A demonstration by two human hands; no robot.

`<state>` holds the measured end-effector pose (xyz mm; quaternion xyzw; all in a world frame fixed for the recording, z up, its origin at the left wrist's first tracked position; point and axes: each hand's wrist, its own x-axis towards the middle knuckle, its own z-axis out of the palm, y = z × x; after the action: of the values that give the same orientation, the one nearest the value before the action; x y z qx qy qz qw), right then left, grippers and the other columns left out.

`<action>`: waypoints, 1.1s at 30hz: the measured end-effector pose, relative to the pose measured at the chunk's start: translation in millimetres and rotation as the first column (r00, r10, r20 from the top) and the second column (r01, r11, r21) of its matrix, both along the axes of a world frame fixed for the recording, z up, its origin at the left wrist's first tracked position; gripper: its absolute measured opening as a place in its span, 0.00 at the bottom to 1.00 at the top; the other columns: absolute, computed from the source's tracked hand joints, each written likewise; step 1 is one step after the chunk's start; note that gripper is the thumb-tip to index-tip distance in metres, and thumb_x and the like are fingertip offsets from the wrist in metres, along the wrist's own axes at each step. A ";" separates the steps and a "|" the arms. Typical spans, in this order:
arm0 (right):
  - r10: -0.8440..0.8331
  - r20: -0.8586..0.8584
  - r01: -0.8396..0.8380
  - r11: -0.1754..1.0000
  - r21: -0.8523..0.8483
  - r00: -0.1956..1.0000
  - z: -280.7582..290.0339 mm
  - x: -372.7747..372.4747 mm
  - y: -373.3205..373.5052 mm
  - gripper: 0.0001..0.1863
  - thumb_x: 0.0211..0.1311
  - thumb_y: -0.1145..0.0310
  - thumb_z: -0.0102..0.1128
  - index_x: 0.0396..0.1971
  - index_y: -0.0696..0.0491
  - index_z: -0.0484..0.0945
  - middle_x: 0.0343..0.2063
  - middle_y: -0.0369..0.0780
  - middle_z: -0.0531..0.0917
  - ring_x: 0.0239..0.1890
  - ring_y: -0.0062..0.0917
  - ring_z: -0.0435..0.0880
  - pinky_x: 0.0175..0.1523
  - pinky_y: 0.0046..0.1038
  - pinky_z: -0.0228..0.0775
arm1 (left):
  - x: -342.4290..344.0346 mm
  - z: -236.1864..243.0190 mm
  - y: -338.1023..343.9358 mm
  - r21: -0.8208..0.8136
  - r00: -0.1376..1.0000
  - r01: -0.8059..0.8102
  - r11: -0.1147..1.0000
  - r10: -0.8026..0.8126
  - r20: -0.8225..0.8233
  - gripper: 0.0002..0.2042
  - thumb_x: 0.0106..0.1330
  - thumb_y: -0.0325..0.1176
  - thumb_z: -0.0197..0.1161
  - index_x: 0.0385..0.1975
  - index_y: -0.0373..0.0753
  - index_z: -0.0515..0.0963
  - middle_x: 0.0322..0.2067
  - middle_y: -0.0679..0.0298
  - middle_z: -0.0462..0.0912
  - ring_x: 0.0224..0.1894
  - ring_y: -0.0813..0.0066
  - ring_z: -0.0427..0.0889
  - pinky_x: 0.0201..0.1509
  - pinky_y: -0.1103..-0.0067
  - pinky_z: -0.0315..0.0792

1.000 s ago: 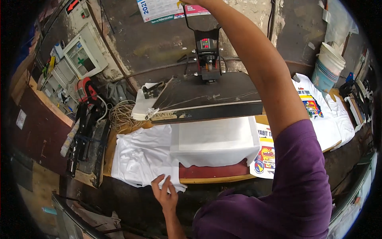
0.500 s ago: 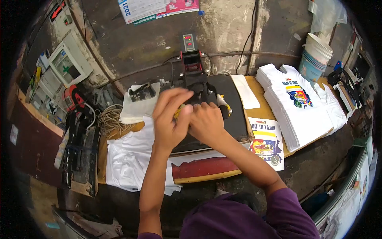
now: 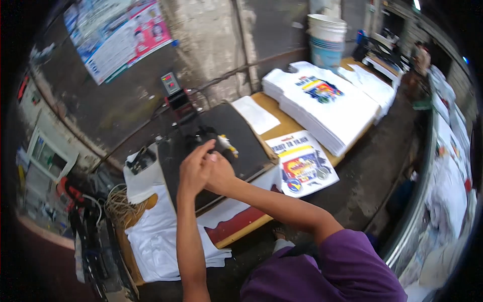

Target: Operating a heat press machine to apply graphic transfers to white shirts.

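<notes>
Press plate (image 3: pixel 246 151) now lowered, fingers (image 3: pixel 202 150) overlapping

The heat press control head (image 3: pixel 172 84) blocks the way straight ahead. To the right, a hand could pass above the flat printed sheet (image 3: pixel 304 162); beyond it rise a thick T-shirt stack (image 3: pixel 327 118) and nested buckets (image 3: pixel 327 43).

Along the wall runs the wooden table (image 3: pixel 283 113), and it's a busy one! A press with a dark plate (image 3: pixel 241 126) sits midway; left of it, a rumpled white cloth (image 3: pixel 156 241) and tangled cord (image 3: pixel 119 205). Over to the right, a plain white sheet (image 3: pixel 255 115), a colour-printed sheet (image 3: pixel 304 163) poking past the front edge, and a thick stack of white shirts (image 3: pixel 337 113), the top one printed.
</notes>
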<state>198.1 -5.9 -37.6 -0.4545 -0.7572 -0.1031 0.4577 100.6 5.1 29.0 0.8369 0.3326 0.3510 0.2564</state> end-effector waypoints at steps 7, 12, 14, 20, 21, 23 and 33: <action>0.107 -0.178 -0.096 0.993 0.071 0.978 0.2 7.4 -91.5 0.27 0.44 0.67 0.68 0.47 0.57 0.73 0.47 0.48 0.72 0.52 0.47 0.69 0.58 0.42 0.62 | -7.8 -12.5 15.8 -0.142 0.990 -0.139 0.980 0.137 -0.024 0.23 0.72 0.49 0.42 0.48 0.39 0.79 0.43 0.54 0.82 0.49 0.57 0.80 0.54 0.71 0.69; 0.001 -0.056 -0.018 0.948 -0.318 0.998 -90.2 73.3 -194.8 0.24 0.50 0.67 0.65 0.50 0.52 0.73 0.48 0.48 0.72 0.51 0.44 0.70 0.54 0.41 0.67 | -1.3 -6.4 6.8 0.027 0.932 -0.278 0.960 0.276 -0.234 0.24 0.69 0.54 0.43 0.44 0.43 0.81 0.40 0.51 0.82 0.49 0.49 0.78 0.51 0.66 0.69; -0.176 0.006 0.163 0.901 -0.403 0.984 -144.1 118.4 -223.6 0.21 0.51 0.66 0.65 0.47 0.52 0.76 0.48 0.47 0.73 0.51 0.43 0.71 0.54 0.40 0.67 | 1.1 -7.1 6.6 0.031 0.943 -0.263 0.964 0.264 -0.201 0.23 0.69 0.53 0.44 0.42 0.43 0.82 0.39 0.50 0.82 0.48 0.48 0.78 0.51 0.65 0.69; -0.674 -0.322 0.028 0.453 -0.891 0.665 -241.0 273.9 -236.0 0.23 0.59 0.59 0.60 0.54 0.49 0.76 0.48 0.46 0.77 0.47 0.36 0.76 0.47 0.36 0.74 | 5.2 -7.2 7.1 0.057 0.925 -0.302 0.952 0.307 -0.224 0.22 0.68 0.52 0.47 0.41 0.41 0.81 0.36 0.50 0.82 0.45 0.48 0.79 0.47 0.66 0.70; -0.775 -0.402 -0.100 0.408 -0.907 0.487 -232.8 281.4 -230.0 0.25 0.60 0.58 0.59 0.58 0.47 0.72 0.51 0.45 0.75 0.48 0.37 0.75 0.46 0.39 0.75 | 1.0 -10.6 8.4 0.050 0.926 -0.306 0.951 0.309 -0.216 0.22 0.68 0.52 0.48 0.41 0.41 0.81 0.36 0.50 0.82 0.45 0.48 0.79 0.46 0.67 0.71; -0.869 -0.466 -0.294 0.407 -0.865 0.166 -230.8 308.9 -224.1 0.30 0.62 0.56 0.58 0.65 0.40 0.63 0.57 0.44 0.71 0.49 0.42 0.74 0.46 0.50 0.75 | 1.8 -11.7 9.7 0.050 0.932 -0.303 0.952 0.307 -0.190 0.21 0.69 0.50 0.49 0.41 0.39 0.81 0.35 0.51 0.82 0.43 0.51 0.81 0.45 0.69 0.71; -0.887 -0.395 0.043 0.416 -0.908 0.238 -311.6 402.7 -180.4 0.18 0.49 0.77 0.61 0.43 0.52 0.83 0.24 0.40 0.83 0.28 0.26 0.82 0.35 0.27 0.77 | 1.5 -15.9 8.6 -0.018 0.924 -0.352 0.936 0.345 -0.166 0.17 0.66 0.42 0.57 0.42 0.34 0.80 0.31 0.57 0.84 0.36 0.72 0.82 0.43 0.78 0.71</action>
<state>600.7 -186.2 -349.2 -0.8092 -0.1582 0.3171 0.4686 102.1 13.7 13.1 0.7835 0.5039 0.3146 0.1823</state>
